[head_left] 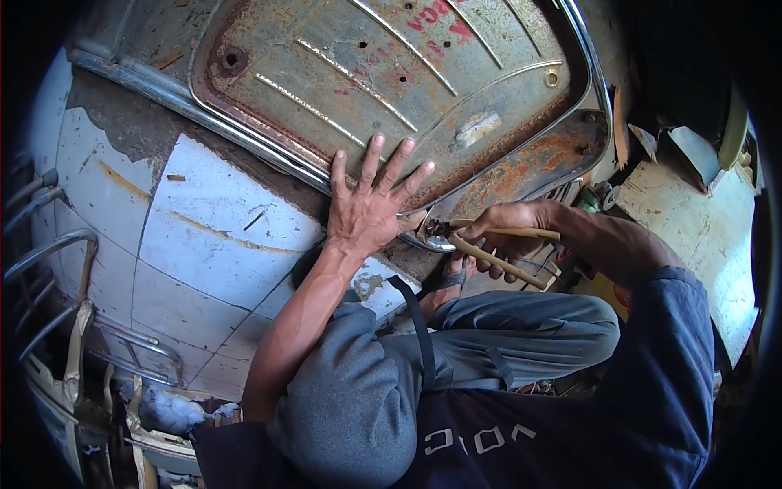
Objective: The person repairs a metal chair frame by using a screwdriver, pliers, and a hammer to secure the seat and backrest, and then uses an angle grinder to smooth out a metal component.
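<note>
My left hand (368, 202) lies flat with fingers spread on the lower edge of a rusty metal seat-like panel (456, 77). My right hand (509, 232) is wrapped round a pair of pliers with long yellowish handles (513, 267). The dark jaws of the pliers sit at the near corner of the panel's frame, just right of my left thumb. Whether they grip anything there is too small to make out. A shiny metal tube frame (269, 147) borders the panel, and a rusty side strip (533, 167) runs along its right.
Broken white tiles (220, 220) cover the floor at left. Bent metal tube frames (61, 240) stand at the far left. A worn board (692, 220) and scraps lie at right. My bent legs (521, 326) are close below the pliers.
</note>
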A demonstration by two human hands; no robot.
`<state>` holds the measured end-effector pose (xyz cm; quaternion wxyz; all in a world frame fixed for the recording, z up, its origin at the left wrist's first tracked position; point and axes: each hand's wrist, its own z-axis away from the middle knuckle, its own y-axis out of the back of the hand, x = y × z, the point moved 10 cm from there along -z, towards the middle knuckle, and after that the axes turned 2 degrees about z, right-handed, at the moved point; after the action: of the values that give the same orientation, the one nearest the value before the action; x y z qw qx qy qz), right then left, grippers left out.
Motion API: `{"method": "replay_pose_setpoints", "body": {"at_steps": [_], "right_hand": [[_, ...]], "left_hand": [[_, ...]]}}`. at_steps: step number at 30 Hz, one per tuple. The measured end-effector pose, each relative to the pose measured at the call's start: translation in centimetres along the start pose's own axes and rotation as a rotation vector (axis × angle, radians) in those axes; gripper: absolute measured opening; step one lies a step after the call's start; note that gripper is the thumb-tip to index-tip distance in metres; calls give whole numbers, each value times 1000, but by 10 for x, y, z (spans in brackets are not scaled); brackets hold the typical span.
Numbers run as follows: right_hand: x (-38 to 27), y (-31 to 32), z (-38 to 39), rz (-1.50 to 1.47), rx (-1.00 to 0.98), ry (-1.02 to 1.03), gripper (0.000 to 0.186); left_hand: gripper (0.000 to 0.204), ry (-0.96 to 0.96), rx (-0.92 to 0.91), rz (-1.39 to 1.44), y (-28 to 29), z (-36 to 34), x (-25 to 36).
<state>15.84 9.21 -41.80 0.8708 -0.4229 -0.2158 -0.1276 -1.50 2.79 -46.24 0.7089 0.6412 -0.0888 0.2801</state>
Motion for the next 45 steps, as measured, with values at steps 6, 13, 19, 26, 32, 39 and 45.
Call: {"method": "replay_pose_setpoints", "body": {"at_steps": [6, 13, 19, 26, 32, 39, 45], "right_hand": [[28, -17, -31, -364, -19, 70, 24], [48, -51, -81, -800, 141, 267, 18], [35, -56, -100, -811, 509, 561, 11], [30, -49, -121, -643, 882, 726, 11], [35, -31, -139, -459, 1203, 743, 36], [31, -35, -131, -527, 1055, 798, 32], [34, -31, -129, -480, 1076, 719, 45]], "left_hand": [[88, -4, 19, -35, -5, 6, 1], [81, 0, 9, -53, -5, 4, 2], [77, -33, 48, -95, -5, 4, 2], [75, -53, 3, -84, -5, 8, 1], [75, -82, 59, -43, 0, 20, 9], [56, -212, 363, 3, 64, -28, 26], [60, -295, 353, -88, 83, -119, 28]]}}
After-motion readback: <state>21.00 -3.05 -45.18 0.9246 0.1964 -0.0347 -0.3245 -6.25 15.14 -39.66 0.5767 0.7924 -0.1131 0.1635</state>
